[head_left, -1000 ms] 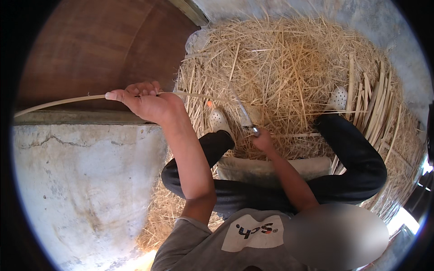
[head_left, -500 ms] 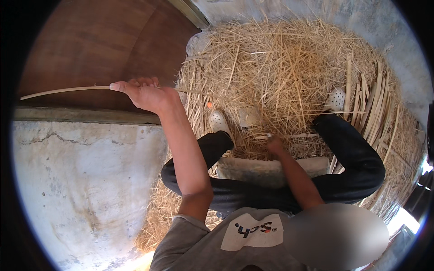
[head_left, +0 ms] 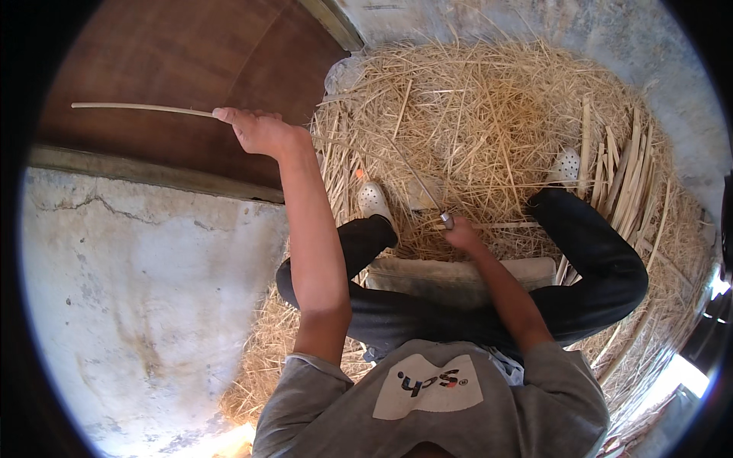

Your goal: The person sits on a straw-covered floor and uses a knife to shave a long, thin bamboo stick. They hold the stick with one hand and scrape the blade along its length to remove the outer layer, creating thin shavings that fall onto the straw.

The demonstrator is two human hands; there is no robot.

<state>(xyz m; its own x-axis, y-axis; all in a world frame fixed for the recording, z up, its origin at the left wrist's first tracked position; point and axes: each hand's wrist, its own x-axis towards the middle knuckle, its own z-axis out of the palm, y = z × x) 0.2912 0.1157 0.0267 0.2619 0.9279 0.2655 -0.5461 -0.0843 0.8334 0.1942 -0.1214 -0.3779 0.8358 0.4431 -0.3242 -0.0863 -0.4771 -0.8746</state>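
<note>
My left hand, raised at the far left with the arm stretched out, is closed around a long thin strip of split bamboo or cane. The strip juts out to the left; beyond the wrist it seems to run on to the right over the straw, faintly. Low between my knees, my right hand grips the handle of a knife. Its long narrow blade shows nearly edge-on and slants toward the far left, with a shiny metal collar at the handle. Whether blade and strip touch, I cannot tell.
Loose straw-like shavings cover the ground between my feet. A bundle of split strips lies at the right. A brown board and a cracked pale wall flank the left side. A cloth-like pad lies before my lap.
My left hand has moved slightly right and farther away, and the strip's left end has swung up. The knife blade, not distinct before, now shows clearly, slanting toward the far left.
</note>
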